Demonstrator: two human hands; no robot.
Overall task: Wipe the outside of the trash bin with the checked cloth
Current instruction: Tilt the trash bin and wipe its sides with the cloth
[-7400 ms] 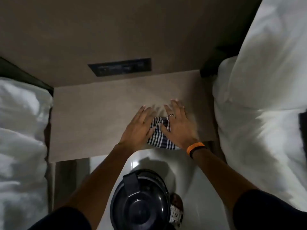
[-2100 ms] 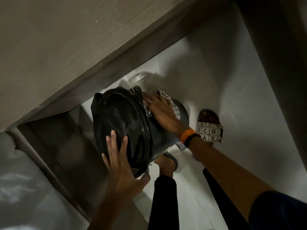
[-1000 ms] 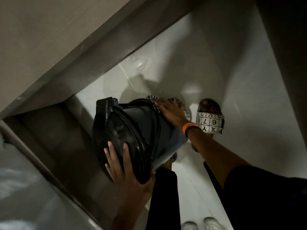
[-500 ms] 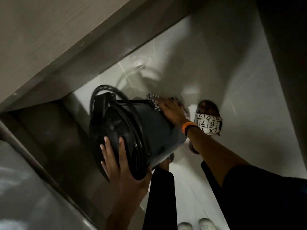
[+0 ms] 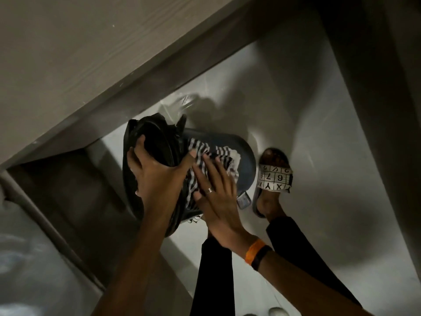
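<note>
The dark trash bin (image 5: 243, 156) lies tilted on its side above the white floor, its black lid end facing left. My left hand (image 5: 155, 172) grips the lid rim, fingers curled over the edge. The black-and-white checked cloth (image 5: 205, 160) is spread on the bin's curved outer wall. My right hand (image 5: 216, 192), with a ring and an orange wristband, presses flat on the cloth with fingers spread. The bin's lower side is hidden by my hands.
A beige bedside table (image 5: 79, 53) juts out at upper left, its dark base (image 5: 75, 190) beside the bin. My sandalled foot (image 5: 273, 179) stands right next to the bin. White bedding (image 5: 27, 258) is at lower left. Glossy white floor (image 5: 330, 179) spreads to the right.
My left hand has shifted from flat under the lid to gripping its rim. My right hand and the cloth slid from the bin's far upper side toward me, nearer the lid.
</note>
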